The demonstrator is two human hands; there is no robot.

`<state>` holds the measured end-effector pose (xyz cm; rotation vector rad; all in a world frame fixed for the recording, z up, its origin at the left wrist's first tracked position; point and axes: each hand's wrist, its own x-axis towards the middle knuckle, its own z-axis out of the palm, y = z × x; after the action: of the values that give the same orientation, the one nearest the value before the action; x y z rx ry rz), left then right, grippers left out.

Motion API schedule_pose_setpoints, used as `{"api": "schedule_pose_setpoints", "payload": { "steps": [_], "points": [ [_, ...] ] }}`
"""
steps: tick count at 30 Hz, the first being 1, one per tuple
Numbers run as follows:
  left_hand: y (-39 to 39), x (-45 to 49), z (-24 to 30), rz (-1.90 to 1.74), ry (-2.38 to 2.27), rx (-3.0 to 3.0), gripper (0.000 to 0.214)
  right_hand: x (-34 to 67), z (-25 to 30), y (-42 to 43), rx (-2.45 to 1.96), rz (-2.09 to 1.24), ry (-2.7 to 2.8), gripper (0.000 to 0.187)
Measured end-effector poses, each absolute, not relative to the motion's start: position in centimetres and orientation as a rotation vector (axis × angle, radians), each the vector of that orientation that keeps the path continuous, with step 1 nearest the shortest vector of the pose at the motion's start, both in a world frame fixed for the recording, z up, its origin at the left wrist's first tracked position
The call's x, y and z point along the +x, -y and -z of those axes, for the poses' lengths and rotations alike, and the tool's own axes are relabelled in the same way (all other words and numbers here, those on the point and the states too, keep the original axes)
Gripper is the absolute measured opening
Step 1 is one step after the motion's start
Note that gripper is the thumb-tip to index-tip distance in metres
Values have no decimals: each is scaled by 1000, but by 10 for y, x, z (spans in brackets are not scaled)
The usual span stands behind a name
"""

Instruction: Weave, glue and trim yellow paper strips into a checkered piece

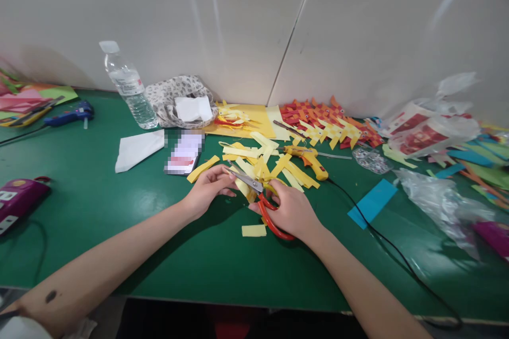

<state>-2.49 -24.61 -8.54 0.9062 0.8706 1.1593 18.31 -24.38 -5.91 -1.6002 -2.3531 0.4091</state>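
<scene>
In the head view my right hand (pixel 294 206) is closed around the red handles of a pair of scissors (pixel 272 221). The blades point left, toward my left hand (pixel 210 190), which is pinched at the blade tips. A pale yellow paper strip (pixel 243 188) runs from its fingertips below the blades; its far end is partly hidden by the scissors and my right hand. Just beyond both hands lies a loose heap of yellow paper strips (pixel 294 172). One short pale yellow piece (pixel 253 231) rests on the green table nearer to me.
A yellow glue gun (pixel 308 160) trails a black cord to the right. Behind are woven red-orange paper shapes (pixel 310 116). A phone (pixel 185 152), white paper (pixel 139 151) and water bottle (pixel 133 90) stand left. Plastic bags (pixel 437 206) and a blue sheet (pixel 373 203) lie right.
</scene>
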Motion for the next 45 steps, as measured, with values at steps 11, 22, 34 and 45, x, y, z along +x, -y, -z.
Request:
{"api": "schedule_pose_setpoints", "payload": {
  "steps": [11, 22, 34, 45],
  "points": [
    [247, -24, 84, -1165, -890, 935, 23, 182, 60, 244, -1575, -461, 2336, 41],
    [247, -25, 86, -1164, -917, 976, 22, 182, 60, 245, -1535, -443, 2337, 39],
    [248, -24, 87, -1140, -931, 1014, 23, 180, 59, 245, -1540, -538, 2306, 41],
    [244, -24, 78, -1252, -975, 800, 27, 188, 59, 236, -1475, -682, 1859, 44]
  ]
}}
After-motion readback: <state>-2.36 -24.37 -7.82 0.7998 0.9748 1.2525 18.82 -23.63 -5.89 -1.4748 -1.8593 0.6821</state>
